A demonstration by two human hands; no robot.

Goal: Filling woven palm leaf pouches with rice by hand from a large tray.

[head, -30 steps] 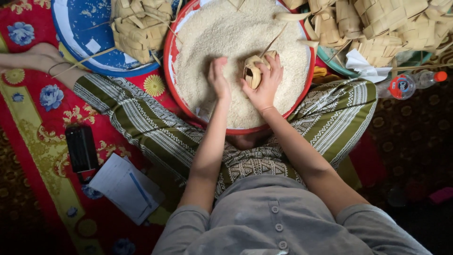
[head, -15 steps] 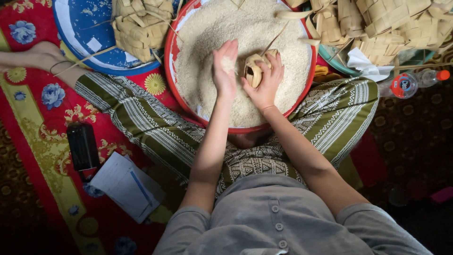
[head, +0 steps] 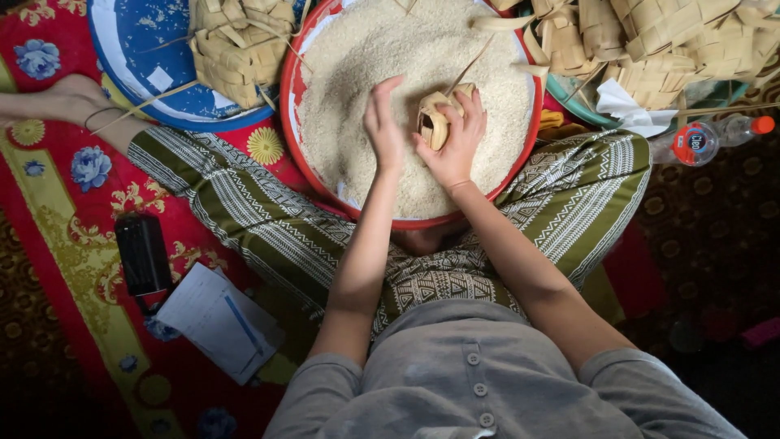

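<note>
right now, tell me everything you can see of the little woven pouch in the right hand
The woven palm-leaf pouch is small, pale tan and plaited from flat leaf strips, with a long thin strip running up and to the right. The right hand cups it over the white rice in the red basin. The left hand hovers beside its opening.

Woven leaf pouch (head: 439, 120) is looking dry and matt, rice (head: 406, 73) is looking grainy, red basin (head: 302, 154) is shining like glossy plastic, patterned cloth (head: 244, 203) is looking soft.

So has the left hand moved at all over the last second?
Yes. The left hand has lifted off the rice, moving up toward the red basin's far side.
</note>
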